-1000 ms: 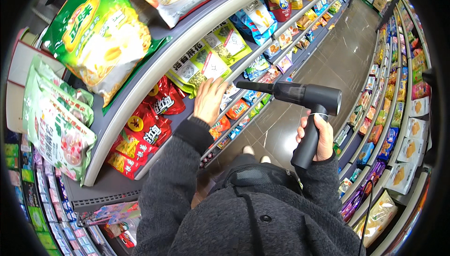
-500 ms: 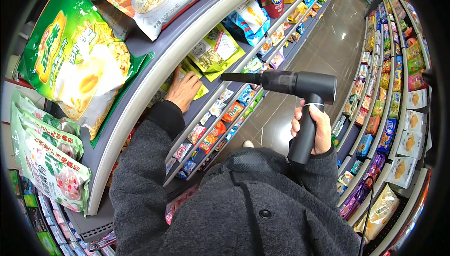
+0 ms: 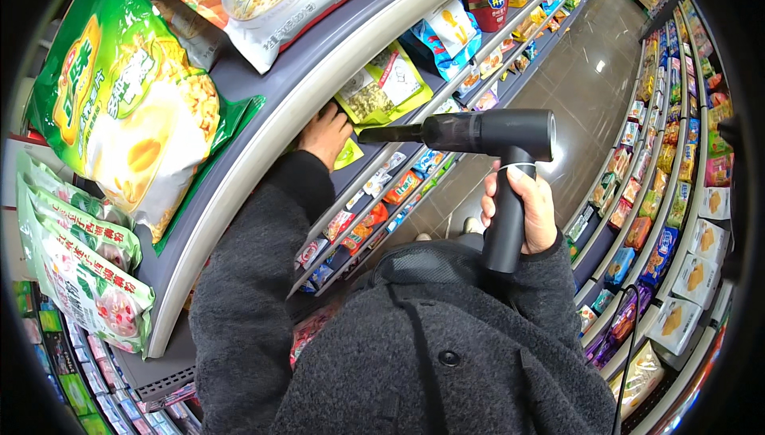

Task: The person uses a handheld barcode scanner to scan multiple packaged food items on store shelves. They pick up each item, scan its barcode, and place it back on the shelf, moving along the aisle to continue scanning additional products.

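Observation:
My right hand (image 3: pixel 527 208) is wrapped round the grip of a black pistol-shaped handheld vacuum (image 3: pixel 478 132). Its narrow nozzle points left, the tip just below a yellow-green food pouch (image 3: pixel 382 88) on the lower shelf. Under the edge of the upper shelf reaches my left hand (image 3: pixel 325 139), fingers loosely bent and apart, beside that pouch. Part of another yellow-green pouch (image 3: pixel 347 154) shows under the left hand, which seems to rest against it. The upper shelf edge hides some of this hand.
The pale curved lip of the upper shelf (image 3: pixel 263 108) runs close above my left forearm. Large green cereal bags (image 3: pixel 143 140) and pale green packs (image 3: pixel 88 276) stand on it. A tiled aisle floor (image 3: pixel 570 60) separates these shelves from packed snack shelves (image 3: pixel 637 236) at right.
My left hand has moved further in under the upper shelf, its fingers drawn closer together. The vacuum has shifted left, and its nozzle tip now sits nearer my left hand.

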`<state>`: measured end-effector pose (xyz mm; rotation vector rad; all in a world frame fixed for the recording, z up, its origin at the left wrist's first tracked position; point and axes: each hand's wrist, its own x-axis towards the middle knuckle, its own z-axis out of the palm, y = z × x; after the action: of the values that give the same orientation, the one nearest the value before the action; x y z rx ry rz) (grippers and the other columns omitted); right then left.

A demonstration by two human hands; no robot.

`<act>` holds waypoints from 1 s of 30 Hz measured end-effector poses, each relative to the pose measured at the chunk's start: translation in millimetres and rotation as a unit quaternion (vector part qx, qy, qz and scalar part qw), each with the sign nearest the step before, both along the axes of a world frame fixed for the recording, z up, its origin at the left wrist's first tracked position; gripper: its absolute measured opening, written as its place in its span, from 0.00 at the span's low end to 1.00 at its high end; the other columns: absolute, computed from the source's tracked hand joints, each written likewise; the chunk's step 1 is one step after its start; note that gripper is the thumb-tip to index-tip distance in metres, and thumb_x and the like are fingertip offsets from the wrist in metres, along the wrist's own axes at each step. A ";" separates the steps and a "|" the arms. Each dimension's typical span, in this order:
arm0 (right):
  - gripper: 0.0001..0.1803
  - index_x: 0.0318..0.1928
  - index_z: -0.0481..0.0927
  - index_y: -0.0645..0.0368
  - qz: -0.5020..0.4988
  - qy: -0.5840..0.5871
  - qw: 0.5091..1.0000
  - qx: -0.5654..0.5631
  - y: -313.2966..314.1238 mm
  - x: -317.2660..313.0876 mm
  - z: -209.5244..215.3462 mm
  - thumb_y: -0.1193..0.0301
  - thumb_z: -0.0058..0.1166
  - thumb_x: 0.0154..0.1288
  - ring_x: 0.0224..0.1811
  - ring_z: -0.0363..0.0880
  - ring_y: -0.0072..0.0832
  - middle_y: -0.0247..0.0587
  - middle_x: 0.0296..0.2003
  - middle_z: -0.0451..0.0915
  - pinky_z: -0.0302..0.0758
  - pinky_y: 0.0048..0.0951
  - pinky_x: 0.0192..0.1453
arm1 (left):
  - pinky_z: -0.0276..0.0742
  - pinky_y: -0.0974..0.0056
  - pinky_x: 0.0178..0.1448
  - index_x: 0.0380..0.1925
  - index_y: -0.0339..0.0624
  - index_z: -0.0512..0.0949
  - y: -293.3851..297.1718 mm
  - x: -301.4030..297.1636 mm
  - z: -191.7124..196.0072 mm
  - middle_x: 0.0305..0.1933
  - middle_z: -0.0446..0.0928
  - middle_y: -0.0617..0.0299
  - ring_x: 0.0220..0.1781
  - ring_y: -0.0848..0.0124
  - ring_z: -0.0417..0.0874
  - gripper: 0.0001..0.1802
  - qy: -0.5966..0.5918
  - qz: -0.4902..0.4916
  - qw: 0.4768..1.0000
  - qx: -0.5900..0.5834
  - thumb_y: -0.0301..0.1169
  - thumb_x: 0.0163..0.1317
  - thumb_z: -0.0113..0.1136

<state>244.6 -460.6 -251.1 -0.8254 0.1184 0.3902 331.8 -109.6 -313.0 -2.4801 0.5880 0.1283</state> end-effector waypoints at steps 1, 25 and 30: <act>0.19 0.49 0.68 0.64 -0.001 -0.004 1.000 -0.002 -0.2 3.5 0.1 0.63 0.55 0.69 0.25 0.78 0.29 0.43 0.31 0.76 0.79 0.31 0.27 | 0.39 0.36 0.78 0.50 0.51 0.72 0.2 -3.5 8.2 0.53 0.71 0.60 0.70 0.55 0.62 0.45 0.021 0.011 0.999 -0.025 0.37 0.22 0.80; 0.18 0.49 0.72 0.63 0.134 0.102 0.986 0.020 -21.2 45.4 -16.0 0.61 0.54 0.70 0.26 0.78 0.28 0.41 0.32 0.78 0.80 0.31 0.27 | 0.45 0.37 0.77 0.45 0.49 0.71 3.8 -34.8 50.1 0.54 0.70 0.61 0.68 0.58 0.64 0.41 0.036 0.008 0.988 -0.148 0.33 0.24 0.82; 0.17 0.47 0.71 0.63 0.069 0.082 0.994 0.013 -43.7 50.3 -9.7 0.62 0.54 0.70 0.26 0.80 0.28 0.41 0.31 0.78 0.82 0.29 0.26 | 0.40 0.35 0.78 0.50 0.51 0.74 -4.0 -30.4 41.2 0.56 0.71 0.62 0.70 0.60 0.63 0.43 0.065 0.021 0.990 -0.120 0.38 0.26 0.82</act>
<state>294.9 -504.3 -260.8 -0.7776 0.2094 0.5896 301.3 -113.6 -271.9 -2.7337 0.6372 0.2512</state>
